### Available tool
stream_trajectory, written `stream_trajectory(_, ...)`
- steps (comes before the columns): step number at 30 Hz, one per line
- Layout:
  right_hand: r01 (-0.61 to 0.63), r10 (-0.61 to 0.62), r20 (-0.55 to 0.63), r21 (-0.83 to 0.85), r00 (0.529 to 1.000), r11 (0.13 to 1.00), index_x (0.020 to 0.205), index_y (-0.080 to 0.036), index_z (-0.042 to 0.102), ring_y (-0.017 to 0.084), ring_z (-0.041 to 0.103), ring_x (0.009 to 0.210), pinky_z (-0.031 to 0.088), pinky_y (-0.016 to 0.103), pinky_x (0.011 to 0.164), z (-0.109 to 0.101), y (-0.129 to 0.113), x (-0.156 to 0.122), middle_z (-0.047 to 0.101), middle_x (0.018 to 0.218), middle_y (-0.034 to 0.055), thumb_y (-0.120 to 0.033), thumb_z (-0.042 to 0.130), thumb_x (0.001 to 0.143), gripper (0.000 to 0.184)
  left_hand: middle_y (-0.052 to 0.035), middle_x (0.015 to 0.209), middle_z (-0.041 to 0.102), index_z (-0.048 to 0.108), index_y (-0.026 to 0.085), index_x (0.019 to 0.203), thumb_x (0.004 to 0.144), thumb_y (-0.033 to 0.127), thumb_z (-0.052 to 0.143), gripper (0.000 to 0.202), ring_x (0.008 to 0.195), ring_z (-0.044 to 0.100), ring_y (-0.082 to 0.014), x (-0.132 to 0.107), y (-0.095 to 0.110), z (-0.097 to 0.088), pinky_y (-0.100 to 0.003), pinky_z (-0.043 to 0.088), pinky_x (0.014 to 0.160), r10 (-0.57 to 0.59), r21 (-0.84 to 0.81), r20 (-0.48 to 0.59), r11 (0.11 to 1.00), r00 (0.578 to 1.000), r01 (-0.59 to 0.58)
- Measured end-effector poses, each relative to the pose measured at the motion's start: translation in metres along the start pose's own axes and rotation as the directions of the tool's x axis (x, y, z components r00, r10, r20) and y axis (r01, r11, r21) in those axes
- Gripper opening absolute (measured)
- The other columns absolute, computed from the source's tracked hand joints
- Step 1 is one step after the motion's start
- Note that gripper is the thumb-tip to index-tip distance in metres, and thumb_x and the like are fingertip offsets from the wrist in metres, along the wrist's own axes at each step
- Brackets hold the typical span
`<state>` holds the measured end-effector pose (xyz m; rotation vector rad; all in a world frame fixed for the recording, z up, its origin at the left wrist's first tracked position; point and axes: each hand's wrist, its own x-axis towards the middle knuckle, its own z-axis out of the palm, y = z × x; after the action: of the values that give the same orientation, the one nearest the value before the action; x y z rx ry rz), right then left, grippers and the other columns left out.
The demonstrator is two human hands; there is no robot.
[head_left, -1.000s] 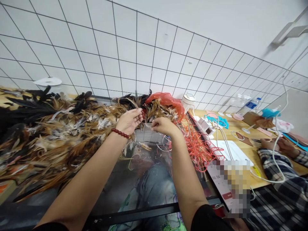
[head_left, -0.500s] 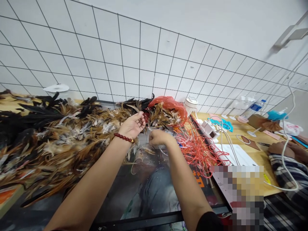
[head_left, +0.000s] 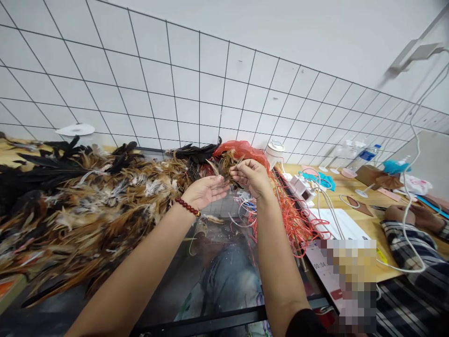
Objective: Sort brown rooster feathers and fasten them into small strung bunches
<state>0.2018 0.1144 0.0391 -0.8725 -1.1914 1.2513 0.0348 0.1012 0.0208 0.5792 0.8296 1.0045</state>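
Observation:
My left hand [head_left: 206,191], with a bead bracelet [head_left: 187,206] at the wrist, is turned palm up. Its thumb presses on its fingers around a small brown-and-grey feather [head_left: 214,167] that points up from the fingertips. Close beside it, my right hand [head_left: 255,179] has thumb and forefinger pinched together at the feathers; the fingertips partly hide what they grip. Behind both hands, brown feathers [head_left: 227,159] spill from a red plastic bag [head_left: 242,149]. A big heap of brown, white and black feathers [head_left: 105,206] spreads to the left.
Red cord [head_left: 287,220] lies tangled to the right. Beyond it are a white lidded cup [head_left: 274,150], a power strip [head_left: 301,187], cables and a phone [head_left: 328,276]. A co-worker's plaid sleeve [head_left: 407,243] is at far right. A wire grid [head_left: 199,93] stands behind.
My right hand has risen from the table, opened out of its curled shape and come to a pinch by the left fingertips. My left hand has moved slightly right and down.

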Motion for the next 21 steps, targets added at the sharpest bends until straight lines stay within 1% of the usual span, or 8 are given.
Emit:
stream_trajectory(1, 0.009, -0.009, -0.008, -0.005, 1.000, 1.000, 0.075, -0.018, 0.053, 0.009, 0.069, 0.068, 0.057, 0.020, 0.064, 0.001, 0.000, 0.000, 0.073, 0.081, 0.0033, -0.031, 0.074, 0.071, 0.025, -0.0122, 0.090, 0.074, 0.065, 0.013, 0.078, 0.080, 0.012, 0.070, 0.005, 0.084, 0.072, -0.0216, -0.001, -0.001, 0.002, -0.036, 0.056, 0.079, -0.014, 0.001, 0.017, 1.000, 1.000, 0.014)
stream_trajectory(3, 0.015, -0.015, -0.019, -0.026, 1.000, 1.000, 0.075, -0.018, 0.053, 0.009, 0.069, 0.068, 0.057, 0.019, 0.063, 0.003, 0.001, 0.000, 0.073, 0.081, 0.0031, -0.030, 0.074, 0.071, 0.024, -0.0132, 0.090, 0.074, 0.067, 0.011, 0.080, 0.084, 0.011, 0.065, 0.004, 0.082, 0.072, -0.0200, -0.002, -0.002, 0.004, -0.032, 0.056, 0.078, -0.026, 0.002, 0.032, 1.000, 0.999, 0.026)
stream_trajectory(5, 0.017, -0.019, -0.023, -0.051, 1.000, 0.999, 0.075, -0.018, 0.053, 0.009, 0.069, 0.068, 0.057, 0.019, 0.063, 0.004, 0.001, 0.000, 0.073, 0.080, 0.0026, -0.029, 0.072, 0.072, 0.022, -0.0116, 0.085, 0.074, 0.068, 0.010, 0.082, 0.085, 0.009, 0.062, 0.007, 0.075, 0.072, -0.0165, -0.002, -0.004, 0.005, -0.028, 0.056, 0.072, -0.014, 0.005, 0.022, 1.000, 1.000, 0.014)
stream_trajectory(8, 0.024, -0.025, -0.016, -0.060, 1.000, 0.998, 0.075, -0.018, 0.052, 0.009, 0.069, 0.069, 0.057, 0.020, 0.064, 0.005, 0.000, -0.001, 0.072, 0.080, 0.0029, -0.026, 0.068, 0.074, 0.018, -0.0085, 0.076, 0.072, 0.068, 0.009, 0.080, 0.083, 0.007, 0.065, 0.005, 0.064, 0.069, -0.0124, 0.002, -0.006, 0.002, -0.024, 0.056, 0.064, 0.020, 0.011, 0.022, 1.000, 1.000, -0.020)
stream_trajectory(11, 0.026, -0.027, -0.016, -0.046, 1.000, 0.999, 0.074, -0.018, 0.052, 0.010, 0.069, 0.068, 0.057, 0.022, 0.064, 0.005, 0.000, -0.001, 0.072, 0.081, 0.0039, -0.024, 0.066, 0.075, 0.015, -0.0077, 0.074, 0.071, 0.068, 0.009, 0.080, 0.080, 0.006, 0.068, 0.004, 0.061, 0.067, -0.0116, 0.007, -0.008, -0.002, -0.022, 0.055, 0.060, 0.041, 0.013, 0.027, 0.999, 0.999, -0.041)
stream_trajectory(16, 0.025, -0.026, -0.016, -0.033, 1.000, 0.999, 0.073, -0.017, 0.053, 0.010, 0.069, 0.068, 0.057, 0.022, 0.065, 0.005, 0.000, -0.001, 0.072, 0.079, 0.0037, -0.024, 0.067, 0.073, 0.016, -0.0074, 0.074, 0.072, 0.068, 0.010, 0.080, 0.082, 0.006, 0.066, 0.005, 0.062, 0.068, -0.0111, 0.010, -0.009, -0.005, -0.022, 0.057, 0.062, 0.068, -0.018, -0.033, 0.997, 0.997, -0.068)
stream_trajectory(18, 0.032, -0.033, -0.018, -0.029, 0.999, 0.999, 0.073, -0.018, 0.053, 0.010, 0.069, 0.068, 0.057, 0.022, 0.064, 0.006, 0.001, 0.000, 0.072, 0.078, 0.0037, -0.025, 0.069, 0.071, 0.018, -0.0077, 0.074, 0.072, 0.068, 0.009, 0.080, 0.084, 0.005, 0.064, 0.007, 0.062, 0.068, -0.0109, 0.009, -0.009, -0.004, -0.022, 0.057, 0.063, 0.071, 0.013, -0.027, 0.997, 0.997, -0.071)
stream_trajectory(21, 0.041, -0.042, -0.011, -0.024, 0.999, 0.999, 0.072, -0.018, 0.052, 0.010, 0.069, 0.068, 0.056, 0.021, 0.064, 0.006, 0.003, 0.001, 0.072, 0.077, 0.0031, -0.027, 0.071, 0.069, 0.021, -0.0100, 0.074, 0.072, 0.068, 0.006, 0.078, 0.084, 0.005, 0.063, 0.008, 0.062, 0.068, -0.0120, 0.005, -0.010, -0.002, -0.022, 0.057, 0.061, 0.032, 0.128, 0.026, 0.991, 0.999, -0.035)
